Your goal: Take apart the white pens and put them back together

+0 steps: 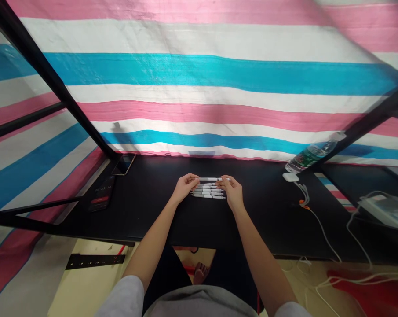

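Several white pens (208, 192) lie side by side in a row on the black table (152, 215). Above the row, a further white pen (210, 179) is held level between my two hands. My left hand (184, 186) pinches its left end with fingers closed. My right hand (232, 191) grips its right end, fingers curled. Both hands hover just over the ends of the row.
A phone (124, 164) and a dark device with a red-lit display (101, 193) lie at the table's left. A water bottle (309, 155), a white charger (290, 177) with cables and a striped tarp wall (199, 70) are at the right and back.
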Demonstrator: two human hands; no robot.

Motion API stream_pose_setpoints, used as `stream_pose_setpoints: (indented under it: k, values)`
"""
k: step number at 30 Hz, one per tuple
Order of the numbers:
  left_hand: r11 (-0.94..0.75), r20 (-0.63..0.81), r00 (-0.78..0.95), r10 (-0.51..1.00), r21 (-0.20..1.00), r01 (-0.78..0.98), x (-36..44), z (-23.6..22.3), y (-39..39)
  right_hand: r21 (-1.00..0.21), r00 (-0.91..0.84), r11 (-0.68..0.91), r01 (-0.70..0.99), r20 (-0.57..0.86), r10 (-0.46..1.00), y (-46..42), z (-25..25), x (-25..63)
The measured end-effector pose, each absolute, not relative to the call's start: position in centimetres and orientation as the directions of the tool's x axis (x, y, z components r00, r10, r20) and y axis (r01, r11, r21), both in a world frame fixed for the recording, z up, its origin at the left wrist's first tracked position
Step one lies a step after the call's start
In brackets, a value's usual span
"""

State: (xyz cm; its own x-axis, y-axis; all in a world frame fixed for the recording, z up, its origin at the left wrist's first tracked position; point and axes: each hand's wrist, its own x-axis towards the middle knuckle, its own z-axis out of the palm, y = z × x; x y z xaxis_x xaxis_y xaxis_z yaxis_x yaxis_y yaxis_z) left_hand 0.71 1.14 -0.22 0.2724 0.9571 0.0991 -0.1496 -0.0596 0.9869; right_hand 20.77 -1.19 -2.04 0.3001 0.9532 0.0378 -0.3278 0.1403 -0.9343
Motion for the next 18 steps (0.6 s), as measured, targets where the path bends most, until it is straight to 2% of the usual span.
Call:
stream_pose_setpoints:
  k: [4, 9, 18]
  values:
    - [-0.052, 0.090, 0.282, 0.955, 0.989, -0.138, 0.7, -0.4, 1.2, -0.917, 0.237, 0.131, -0.377, 0.041, 0.971, -1.3, -1.8, 20.8]
    - [-0.062, 0.104, 0.285, 0.953, 0.986, -0.153, 0.8, -0.5, 1.3, -0.864, 0.141, 0.048, -0.501, -0.027, 0.990, -1.4, -1.7, 21.3]
    - [-0.054, 0.067, 0.049, 0.997, 0.973, -0.223, 0.6, -0.5, 1.8, -0.782, 0.203, 0.071, -0.620, -0.072, 0.976, -1.3, -1.2, 21.9]
